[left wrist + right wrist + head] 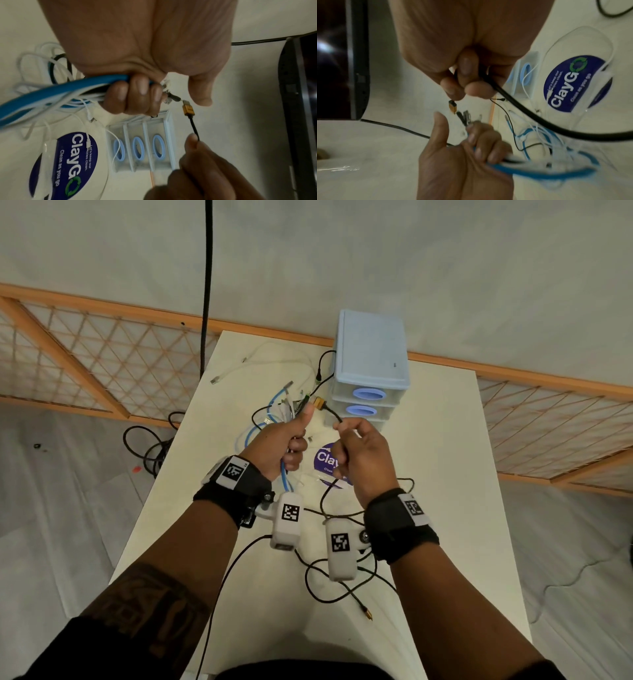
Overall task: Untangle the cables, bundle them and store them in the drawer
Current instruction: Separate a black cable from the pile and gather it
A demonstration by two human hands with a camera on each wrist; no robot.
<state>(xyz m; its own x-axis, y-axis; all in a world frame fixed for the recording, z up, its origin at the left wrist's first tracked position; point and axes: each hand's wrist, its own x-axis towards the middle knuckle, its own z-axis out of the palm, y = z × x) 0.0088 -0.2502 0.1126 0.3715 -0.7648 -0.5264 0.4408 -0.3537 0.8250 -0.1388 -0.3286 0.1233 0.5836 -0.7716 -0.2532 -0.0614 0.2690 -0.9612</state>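
Observation:
My left hand [286,441] [135,94] [471,146] grips a bundle of blue and white cables [51,94] [539,171] [274,412] above the white table [428,474], thumb raised. My right hand [359,453] [462,83] [195,140] pinches a thin black cable [194,126] [530,116] [334,414] just behind its gold plug [187,109] [452,106] [320,402]. That plug hangs close to the connector ends sticking out of my left fist. A light blue drawer unit [371,364] [142,146] stands at the table's back, its three drawers closed.
A round clear lid with a blue ClayGo sticker [330,462] [68,165] [573,83] lies under my hands. Loose black cable [342,583] loops near the front edge, white cables [260,361] lie at the back left. A thick black cord [207,285] hangs down beyond the table.

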